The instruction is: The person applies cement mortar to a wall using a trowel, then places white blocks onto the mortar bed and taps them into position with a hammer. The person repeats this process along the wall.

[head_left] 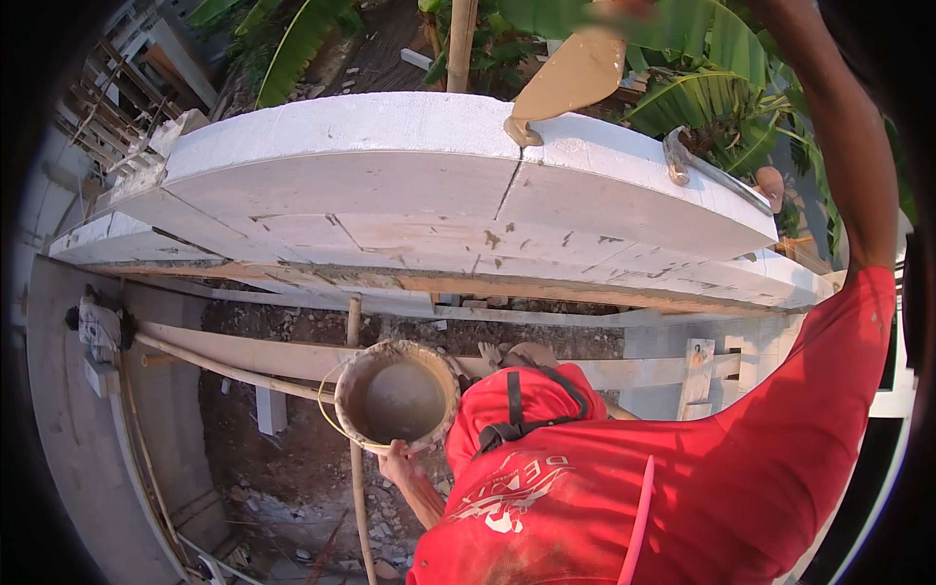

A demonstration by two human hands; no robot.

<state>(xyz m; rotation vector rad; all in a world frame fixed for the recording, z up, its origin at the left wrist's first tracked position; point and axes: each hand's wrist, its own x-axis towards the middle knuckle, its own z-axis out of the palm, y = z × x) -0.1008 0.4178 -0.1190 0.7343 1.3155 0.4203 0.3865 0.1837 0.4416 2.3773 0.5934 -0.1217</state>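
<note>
Setting: an open building site seen from above, with banana leaves [702, 58] beyond the wall, a bare earth trench below, timber planks [292, 356] propped across it, and another person [97, 327] at far left on a concrete strip.

Item one, largest: the white block wall [390, 175], its top course and face running across our view. We note a vertical joint near the middle and patches of tan mortar [487, 237] dotted along the lower face; the seams look partly filled, with several cracks and chips open, so we judge the pointing under way and a good share left.

Item two: our red shirt [682, 468] fills the lower right.

Item three: the bucket [398, 395], round, crusted, holding wet grey-brown mix, roughly half full. Our left hand [395, 460] grips its near rim from below, fingers closed on the edge.

Item four: the trowel [570, 78], blade coated in tan mortar, tip touching the wall top at the joint. Our right hand [624, 12] is blurred at the upper edge; we cannot tell its grip.

Item five: a metal tool [707, 171] lying on the wall top to the right.
</note>
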